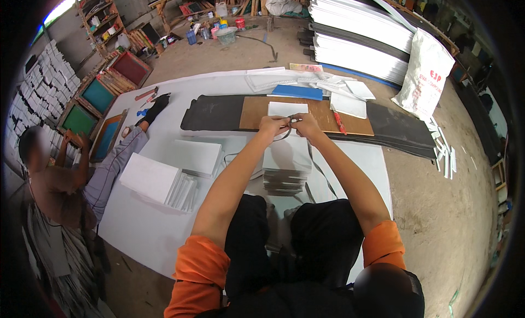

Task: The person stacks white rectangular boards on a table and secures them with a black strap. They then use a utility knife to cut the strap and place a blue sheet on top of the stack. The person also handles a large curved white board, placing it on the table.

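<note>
My left hand and my right hand meet over the far end of a stack of white rectangular sheets between my knees. Both are closed, fingertips pinching a thin dark strip, whose loose lengths hang down beside the stack. Whether the strip passes under the stack is hidden. Just beyond my fingers lies a white sheet on a brown board. A red-handled cutter rests on that board, right of my right hand.
Left of me are two piles of white sheets on the white work surface. A co-worker sits at the left, a leg stretched across it. A blue piece and white offcuts lie beyond the board. A white sack stands at right.
</note>
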`<act>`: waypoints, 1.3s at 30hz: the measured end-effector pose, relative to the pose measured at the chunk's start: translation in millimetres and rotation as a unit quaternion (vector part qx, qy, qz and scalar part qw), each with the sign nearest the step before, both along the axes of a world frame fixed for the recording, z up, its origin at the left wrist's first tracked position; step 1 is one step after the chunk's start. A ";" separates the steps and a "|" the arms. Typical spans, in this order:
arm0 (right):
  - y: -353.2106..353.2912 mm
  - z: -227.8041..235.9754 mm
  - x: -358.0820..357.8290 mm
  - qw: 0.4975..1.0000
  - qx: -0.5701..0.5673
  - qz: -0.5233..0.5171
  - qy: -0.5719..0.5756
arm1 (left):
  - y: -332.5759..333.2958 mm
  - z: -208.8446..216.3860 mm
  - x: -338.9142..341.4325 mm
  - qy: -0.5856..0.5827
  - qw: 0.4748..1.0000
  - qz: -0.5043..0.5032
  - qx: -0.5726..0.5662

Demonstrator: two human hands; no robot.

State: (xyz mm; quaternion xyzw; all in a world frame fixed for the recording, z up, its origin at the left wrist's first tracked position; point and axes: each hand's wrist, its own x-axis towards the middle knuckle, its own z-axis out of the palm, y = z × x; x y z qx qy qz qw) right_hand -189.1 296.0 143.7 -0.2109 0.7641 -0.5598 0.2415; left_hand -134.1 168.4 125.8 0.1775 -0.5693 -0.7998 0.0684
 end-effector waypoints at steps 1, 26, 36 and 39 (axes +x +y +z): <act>-0.8 -1.2 -1.7 0.997 0.029 -0.014 0.067 | 0.2 2.0 -0.6 -0.002 1.000 -0.001 0.012; 4.0 -14.1 -79.3 0.714 0.289 0.028 0.637 | 34.8 -26.4 47.1 -0.095 0.870 0.186 -0.446; -28.3 -112.8 -102.3 0.800 0.187 -0.014 0.571 | 125.5 -76.2 68.5 -0.026 0.816 0.391 -0.425; -26.9 -105.1 -112.0 0.822 0.221 0.021 0.524 | 142.6 -97.2 74.1 -0.079 0.764 0.459 -0.447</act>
